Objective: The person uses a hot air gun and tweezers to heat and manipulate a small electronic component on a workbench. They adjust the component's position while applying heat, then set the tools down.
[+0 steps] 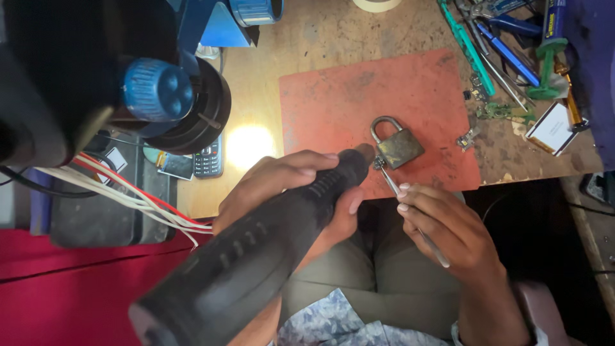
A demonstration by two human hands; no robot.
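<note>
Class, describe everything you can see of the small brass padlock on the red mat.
The small brass padlock has a tarnished, squarish body and a grey metal shackle, apparently closed. It lies flat and tilted on the worn red mat. The black rotary tool in the left hand meets its lower corner, as does the thin metal pick held by the right hand.

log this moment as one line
left hand: grips black rotary tool, tip at padlock | right hand: holds thin metal pick | padlock on red mat

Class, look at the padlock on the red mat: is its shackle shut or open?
Shut: on the padlock both legs of the shackle enter the body; none swings free.
</note>
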